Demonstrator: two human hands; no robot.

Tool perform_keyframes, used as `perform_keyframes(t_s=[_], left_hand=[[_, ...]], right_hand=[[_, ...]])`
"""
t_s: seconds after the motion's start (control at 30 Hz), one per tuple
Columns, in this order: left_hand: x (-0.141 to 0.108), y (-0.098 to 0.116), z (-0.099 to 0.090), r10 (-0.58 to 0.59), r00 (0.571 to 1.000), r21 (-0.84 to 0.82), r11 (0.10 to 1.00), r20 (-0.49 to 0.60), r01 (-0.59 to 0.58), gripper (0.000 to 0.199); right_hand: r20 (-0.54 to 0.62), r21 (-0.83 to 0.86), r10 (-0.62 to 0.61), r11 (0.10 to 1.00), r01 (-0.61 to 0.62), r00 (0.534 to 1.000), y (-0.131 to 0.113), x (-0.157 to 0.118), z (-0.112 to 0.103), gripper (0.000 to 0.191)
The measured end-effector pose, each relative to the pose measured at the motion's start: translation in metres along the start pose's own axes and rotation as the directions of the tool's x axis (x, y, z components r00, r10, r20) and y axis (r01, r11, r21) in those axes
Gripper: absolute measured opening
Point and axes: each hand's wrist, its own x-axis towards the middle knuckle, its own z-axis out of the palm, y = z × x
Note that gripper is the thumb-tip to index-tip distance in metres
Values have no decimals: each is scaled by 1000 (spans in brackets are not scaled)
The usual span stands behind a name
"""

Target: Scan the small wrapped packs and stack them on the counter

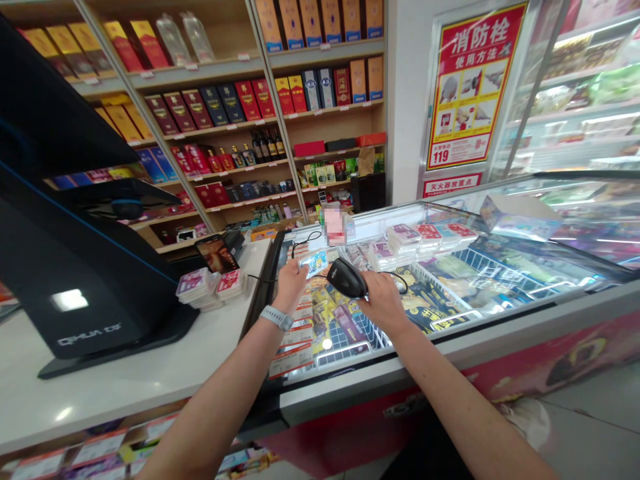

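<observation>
In my left hand (pixel 291 285) is a small flat pack (pixel 315 264) with a blue and yellow printed face, gripped at its left end. My right hand (pixel 384 299) is wrapped round a black handheld barcode scanner (pixel 346 277), whose head points left toward the pack. Both hands are above the glass top of a chest freezer (pixel 320 380). Beyond my right hand, stacks of similar small clear packs with purple, red and blue faces (pixel 405 237) rest on the glass. More packs (pixel 200 287) are piled on the white counter to the left.
A black checkout terminal (pixel 90 287) stands on the white counter (pixel 125 373) at left. A phone (pixel 216 253) leans behind the packs there. An opened carton (pixel 520 220) lies on the glass at right. Shelves of boxed bottles (pixel 220 107) line the back wall.
</observation>
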Motion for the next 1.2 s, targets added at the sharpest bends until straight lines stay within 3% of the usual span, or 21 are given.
perform_keyframes(t_s=[0.23,0.73,0.9,1.2], left_hand=[[-6,-10,21,-126,989,-210,968,77,140,30],[-7,-24,-1,-195,971,-444,864,137,237,40],[-8,-19,-2,-196,968,-496,832,156,248,35],[-8,-19,-1,-311,935,-586,731,171,350,24]], right_hand=[[7,3,17,1000,-17,1000,-2,1,-2,27],[-4,-8,8,1000,-8,1000,-2,1,1,28],[-7,-12,6,1000,-6,1000,-2,0,2,26],[-10,-21,-1,1000,1,1000,-2,0,2,24]])
